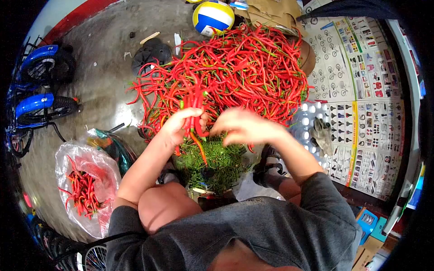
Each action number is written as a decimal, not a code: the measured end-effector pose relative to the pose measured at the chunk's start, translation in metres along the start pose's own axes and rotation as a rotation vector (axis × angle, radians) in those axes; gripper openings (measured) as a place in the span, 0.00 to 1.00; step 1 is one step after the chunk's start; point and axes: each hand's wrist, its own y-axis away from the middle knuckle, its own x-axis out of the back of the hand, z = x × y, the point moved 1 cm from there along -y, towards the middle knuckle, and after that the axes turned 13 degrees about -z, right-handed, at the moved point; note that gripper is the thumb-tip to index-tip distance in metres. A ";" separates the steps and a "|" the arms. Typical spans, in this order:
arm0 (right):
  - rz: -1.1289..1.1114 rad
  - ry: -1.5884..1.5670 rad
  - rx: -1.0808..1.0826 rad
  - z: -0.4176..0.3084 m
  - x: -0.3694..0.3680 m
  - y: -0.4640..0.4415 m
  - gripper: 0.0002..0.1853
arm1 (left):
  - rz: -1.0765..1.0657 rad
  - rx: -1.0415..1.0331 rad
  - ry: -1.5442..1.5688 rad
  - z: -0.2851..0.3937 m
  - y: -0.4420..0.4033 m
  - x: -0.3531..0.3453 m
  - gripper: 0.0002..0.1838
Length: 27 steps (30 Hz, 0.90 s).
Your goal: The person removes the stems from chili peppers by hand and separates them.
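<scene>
This looks like a bicycle shop: blue-fendered bikes (35, 103) stand along one side, opposite charts (333, 61) printed with bicycles and parts.

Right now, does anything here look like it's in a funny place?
Yes, the ball sits beside the far edge of the big heap of red peppers. That looks odd because toys don't usually belong next to food.

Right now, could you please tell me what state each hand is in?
Left hand: closed, holding a bunch of mostly red chillies.
Right hand: motion-blurred near the bunch; whether it is open or holding anything cannot be told.
</scene>
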 end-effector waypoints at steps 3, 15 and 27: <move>0.582 0.228 -0.994 0.100 0.026 0.065 0.16 | -0.014 -0.073 -0.009 0.002 0.002 0.005 0.10; 0.871 -0.106 -1.052 0.110 -0.012 0.075 0.22 | -0.071 -0.192 -0.072 0.002 -0.001 -0.003 0.20; 0.348 0.234 -0.216 -0.005 -0.046 -0.007 0.08 | -0.017 0.009 -0.117 -0.006 -0.001 0.000 0.15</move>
